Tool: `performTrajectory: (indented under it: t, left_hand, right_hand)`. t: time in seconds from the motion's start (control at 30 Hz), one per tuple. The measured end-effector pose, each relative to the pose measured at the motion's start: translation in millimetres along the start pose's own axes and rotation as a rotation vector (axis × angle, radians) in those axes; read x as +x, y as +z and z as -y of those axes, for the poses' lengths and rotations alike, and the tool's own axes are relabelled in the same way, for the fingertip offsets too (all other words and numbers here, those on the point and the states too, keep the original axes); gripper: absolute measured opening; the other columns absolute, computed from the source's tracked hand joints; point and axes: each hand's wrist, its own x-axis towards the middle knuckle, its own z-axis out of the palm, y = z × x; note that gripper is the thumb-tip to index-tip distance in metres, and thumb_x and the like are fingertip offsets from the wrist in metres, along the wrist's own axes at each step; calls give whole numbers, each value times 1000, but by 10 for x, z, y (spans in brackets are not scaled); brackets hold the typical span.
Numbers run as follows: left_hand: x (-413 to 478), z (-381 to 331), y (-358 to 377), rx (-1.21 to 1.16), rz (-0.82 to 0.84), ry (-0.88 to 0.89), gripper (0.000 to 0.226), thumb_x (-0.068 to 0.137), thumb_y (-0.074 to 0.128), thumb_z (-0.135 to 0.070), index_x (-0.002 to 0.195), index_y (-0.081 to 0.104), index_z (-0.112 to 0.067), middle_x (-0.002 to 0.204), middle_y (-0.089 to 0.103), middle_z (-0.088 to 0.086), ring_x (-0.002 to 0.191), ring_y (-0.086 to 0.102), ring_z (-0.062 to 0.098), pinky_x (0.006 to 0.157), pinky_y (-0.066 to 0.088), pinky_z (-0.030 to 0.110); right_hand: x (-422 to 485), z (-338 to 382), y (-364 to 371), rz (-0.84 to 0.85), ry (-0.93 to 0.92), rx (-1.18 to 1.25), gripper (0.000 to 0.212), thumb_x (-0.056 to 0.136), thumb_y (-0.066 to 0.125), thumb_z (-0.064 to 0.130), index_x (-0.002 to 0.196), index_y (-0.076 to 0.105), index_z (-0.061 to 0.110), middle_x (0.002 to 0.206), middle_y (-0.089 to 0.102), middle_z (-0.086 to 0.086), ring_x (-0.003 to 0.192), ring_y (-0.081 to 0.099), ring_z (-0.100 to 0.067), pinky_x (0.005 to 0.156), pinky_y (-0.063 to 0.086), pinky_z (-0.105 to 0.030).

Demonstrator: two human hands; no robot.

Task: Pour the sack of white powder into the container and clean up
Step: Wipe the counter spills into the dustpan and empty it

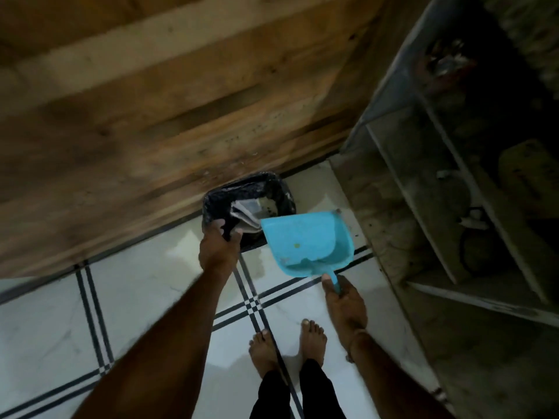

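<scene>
A small black bin (273,184) lined with a black bag stands on the floor against a wooden wall. Crumpled paper and some white powder lie inside it. My left hand (218,246) grips the near left rim of the bin. My right hand (343,300) holds the handle of a turquoise dustpan (305,240). The dustpan's front edge sits over the bin's right side, and its pan looks almost bare, with a small speck in the middle.
A wooden plank wall (151,116) rises behind the bin. A dusty metal shelf rack (438,189) holding dark items stands to the right. The floor is white tile with black lines (90,313). My bare feet (287,343) stand just behind the dustpan.
</scene>
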Motion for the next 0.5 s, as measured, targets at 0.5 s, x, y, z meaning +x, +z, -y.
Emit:
performTrajectory:
  t: [0.5]
  left_hand:
    - [-2716,-2121,-1015,430,195,793,70,93,58,-58,150,51,-17,146,56,14,135,51,34,109,41,45]
  right_hand:
    - [-2090,646,-2429,88,152,488,39,98,69,38,103,69,0,70,60,-4,56,49,-12,50,41,-26]
